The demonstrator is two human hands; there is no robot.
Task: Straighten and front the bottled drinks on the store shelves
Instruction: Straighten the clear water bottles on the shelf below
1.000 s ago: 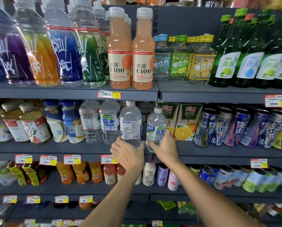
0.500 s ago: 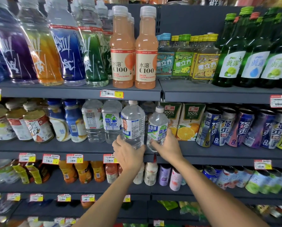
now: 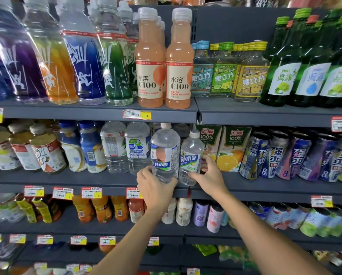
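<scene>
Left hand (image 3: 156, 187) is wrapped round the lower part of a clear bottle with a blue-banded label (image 3: 164, 151), fingers curled on its left side and thumb on its right, so the bottle's base is hidden and I cannot tell whether it stands on the shelf or is lifted off it. Right hand (image 3: 209, 175) grips the smaller clear bottle with a green-and-white label (image 3: 191, 155) just beside it, thumb laid across the lower front and fingers reaching round the right side behind it. This smaller bottle leans slightly, its white cap towards the right. Both bottles sit at the front edge of the middle shelf (image 3: 86, 185), nearly touching each other, their labels facing outward. Immediately left of them stand two clear water bottles (image 3: 137, 147), set a little further back, and beyond those some blue-capped white bottles (image 3: 90, 149). To the right, close behind the right hand's fingers, are two orange juice cartons (image 3: 230, 147), then a row of tilted purple and blue cans (image 3: 297, 155). On the shelf above, two peach-coloured C100 bottles (image 3: 150, 62) stand at the front, over a red-and-yellow price tag (image 3: 137, 114), with green glass bottles (image 3: 283, 76) further right.
</scene>
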